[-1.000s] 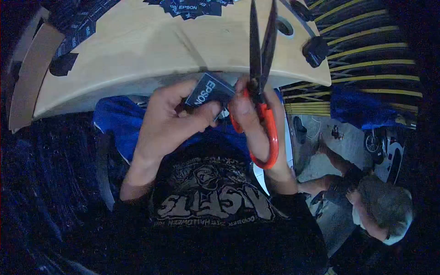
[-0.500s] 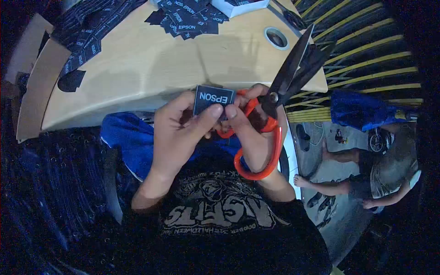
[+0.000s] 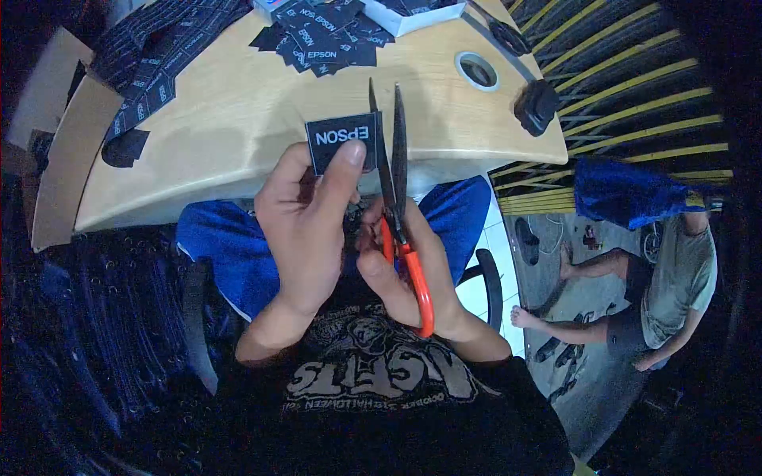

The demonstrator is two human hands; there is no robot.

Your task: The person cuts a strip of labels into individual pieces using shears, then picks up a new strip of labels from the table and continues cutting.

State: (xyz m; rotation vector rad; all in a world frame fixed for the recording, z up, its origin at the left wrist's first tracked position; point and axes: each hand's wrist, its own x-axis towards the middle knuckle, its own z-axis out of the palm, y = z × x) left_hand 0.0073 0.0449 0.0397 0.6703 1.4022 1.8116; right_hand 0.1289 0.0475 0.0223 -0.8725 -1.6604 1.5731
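My left hand (image 3: 305,214) pinches a small black EPSON label (image 3: 325,155) between thumb and fingers. The white lettering on the label appears upside down. In my right hand (image 3: 429,278) are large orange-handled scissors (image 3: 399,159), fingers wrapped round the handles. The blades point away from me toward the table, slightly apart, and the left blade lies right along the label's right edge. Both hands are in front of my chest, near the table's edge.
On the wooden table (image 3: 238,119) lie a pile of cut EPSON labels (image 3: 341,55), label strips (image 3: 163,67), a tape roll (image 3: 478,71) and a black object (image 3: 536,107). Cardboard (image 3: 75,151) stands at the left edge. Another person (image 3: 675,278) sits on the floor at right.
My right hand has turned the scissors upright and brought the blades to the label's right side, its fingers leaving the label. My left hand has moved the label slightly left and up.
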